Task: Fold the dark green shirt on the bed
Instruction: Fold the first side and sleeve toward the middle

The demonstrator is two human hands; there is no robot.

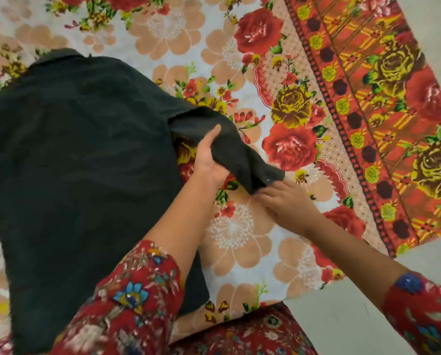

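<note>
Dark green shirt [73, 155] spread on a floral bedsheet [239, 239], one sleeve [229, 147] held by two bare hands.

Most of the shirt lies flat across the left side of the bed, collar at the far end. Its right-side sleeve is lifted off the sheet: the left hand [209, 160] grips it mid-length with thumb on top, and the right hand [286, 203] pinches the cuff end just above the sheet. Both forearms wear red patterned sleeves.
</note>
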